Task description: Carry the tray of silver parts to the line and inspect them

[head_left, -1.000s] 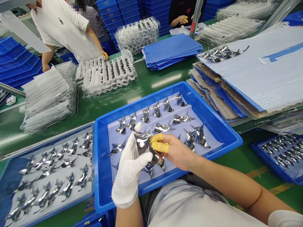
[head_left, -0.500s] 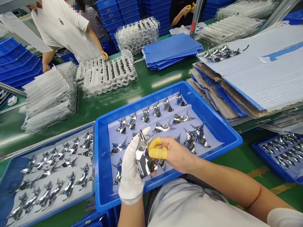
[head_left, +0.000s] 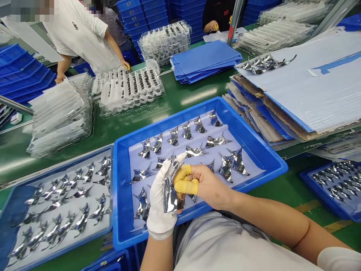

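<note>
While pinched, silver foil piece [head_left: 172,198], between gloved left fingers [head_left: 158,192], yellow-capped right fingers [head_left: 183,184]

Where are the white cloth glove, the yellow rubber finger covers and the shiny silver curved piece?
White cloth glove [head_left: 160,216]: head view, on its lower part.
Yellow rubber finger covers [head_left: 186,185]: head view, on the lower cover.
Shiny silver curved piece [head_left: 170,197]: head view, on its middle.

Mirror-silver foil piece [head_left: 170,199], white glove [head_left: 159,222], yellow finger cots [head_left: 186,184] (blue tray [head_left: 120,195] beneath).
</note>
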`<action>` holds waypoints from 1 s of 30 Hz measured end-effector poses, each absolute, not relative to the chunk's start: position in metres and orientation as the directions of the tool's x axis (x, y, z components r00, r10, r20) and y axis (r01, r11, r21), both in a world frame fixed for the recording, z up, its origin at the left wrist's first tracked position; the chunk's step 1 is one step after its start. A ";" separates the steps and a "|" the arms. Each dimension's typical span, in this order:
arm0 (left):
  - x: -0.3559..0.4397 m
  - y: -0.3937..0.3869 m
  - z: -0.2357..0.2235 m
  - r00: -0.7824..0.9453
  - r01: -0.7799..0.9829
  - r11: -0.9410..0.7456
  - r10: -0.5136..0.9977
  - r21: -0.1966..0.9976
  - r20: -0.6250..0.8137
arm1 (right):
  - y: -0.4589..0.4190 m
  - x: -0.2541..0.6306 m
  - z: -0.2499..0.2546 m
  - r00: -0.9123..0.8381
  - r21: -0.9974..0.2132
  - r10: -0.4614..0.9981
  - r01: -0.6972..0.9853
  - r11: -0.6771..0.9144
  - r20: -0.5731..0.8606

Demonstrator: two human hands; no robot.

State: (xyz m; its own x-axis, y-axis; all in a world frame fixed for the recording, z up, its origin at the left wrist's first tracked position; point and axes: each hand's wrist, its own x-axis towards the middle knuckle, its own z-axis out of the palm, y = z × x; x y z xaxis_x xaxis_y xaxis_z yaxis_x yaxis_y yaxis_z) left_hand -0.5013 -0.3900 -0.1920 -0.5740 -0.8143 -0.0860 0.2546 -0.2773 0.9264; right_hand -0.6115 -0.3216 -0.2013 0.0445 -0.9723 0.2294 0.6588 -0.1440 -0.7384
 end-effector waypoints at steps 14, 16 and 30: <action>-0.477 -0.385 -0.186 -0.397 0.265 0.367 -0.801 0.892 0.448 | -0.334 -0.628 -0.225 0.095 -0.816 -0.957 0.549 -0.179 0.274; -0.473 -0.385 -0.186 -0.391 0.256 0.407 -0.786 0.877 0.479 | -0.337 -0.629 -0.227 0.100 -0.818 -0.954 0.544 -0.186 0.284; -0.473 -0.393 -0.183 -0.385 0.245 0.225 -0.870 0.943 0.307 | -0.318 -0.634 -0.210 -0.035 -0.836 -0.841 0.095 -0.540 0.540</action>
State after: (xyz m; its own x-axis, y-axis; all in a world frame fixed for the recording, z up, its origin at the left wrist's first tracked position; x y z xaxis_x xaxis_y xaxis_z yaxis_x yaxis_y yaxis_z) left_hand -0.4732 -0.3928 -0.1826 -0.3847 -0.8704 0.3072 0.2446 0.2248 0.9432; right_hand -0.6342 -0.3175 -0.2099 -0.0351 -0.8411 0.5398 0.0949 -0.5405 -0.8360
